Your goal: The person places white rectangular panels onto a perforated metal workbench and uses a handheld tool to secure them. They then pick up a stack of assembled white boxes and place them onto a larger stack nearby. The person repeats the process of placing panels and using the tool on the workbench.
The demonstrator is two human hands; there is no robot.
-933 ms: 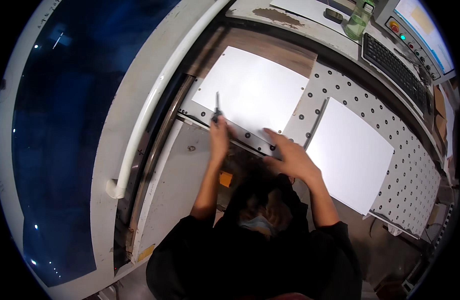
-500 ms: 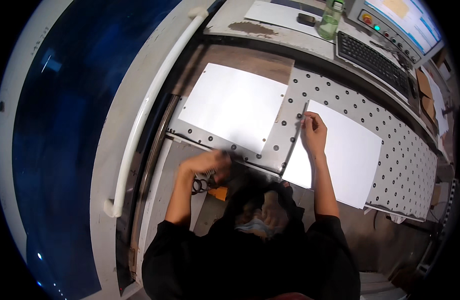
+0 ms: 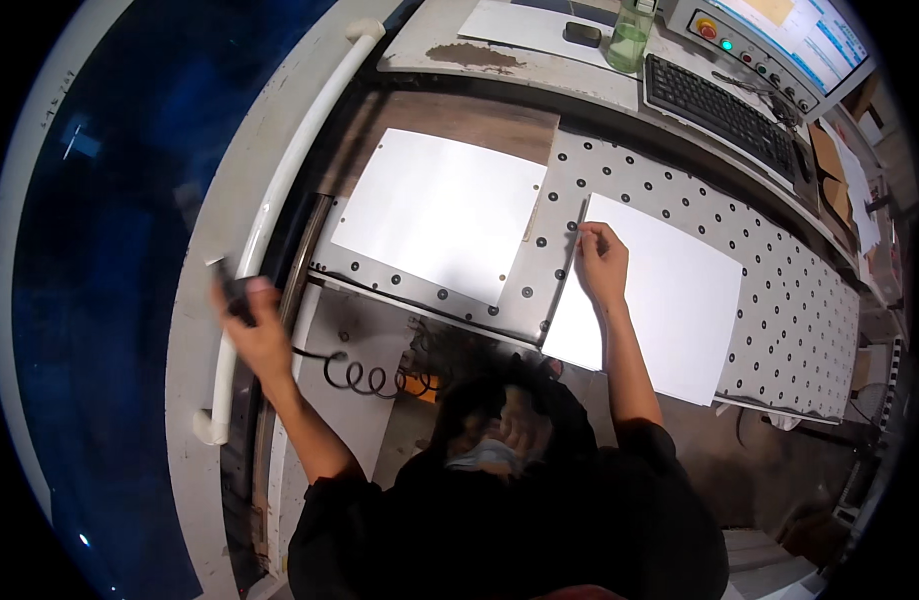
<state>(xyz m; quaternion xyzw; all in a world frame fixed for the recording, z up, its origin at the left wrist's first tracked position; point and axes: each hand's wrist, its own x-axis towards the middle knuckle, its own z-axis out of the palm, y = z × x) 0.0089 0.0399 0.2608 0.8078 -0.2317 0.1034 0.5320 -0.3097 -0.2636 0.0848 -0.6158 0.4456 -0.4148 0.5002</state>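
Note:
My left hand (image 3: 255,325) is wrapped around a black air gun (image 3: 238,298) with a short metal tip, beside the long white handle bar at the left. A black coiled hose (image 3: 365,378) runs from that hand down to the right. My right hand (image 3: 605,258) has its fingers curled and pinched at the left edge of a stack of white sheets (image 3: 670,300). Along this edge shows a narrow dark strip. Another white sheet (image 3: 440,215) lies flat to the left, with small round spots near its edges, partly over a brown board (image 3: 460,115).
Both sheets rest on a grey table (image 3: 780,345) dotted with black round studs. The white handle bar (image 3: 300,175) crosses a large machine cover with a dark blue panel (image 3: 100,300). Behind stand a keyboard (image 3: 720,120), a green bottle (image 3: 630,42) and a control panel with screen (image 3: 770,50).
My left hand has swung leftward from the table's front edge to the handle bar, carrying the air gun and stretching the coiled hose. My right hand stays at the stack's edge.

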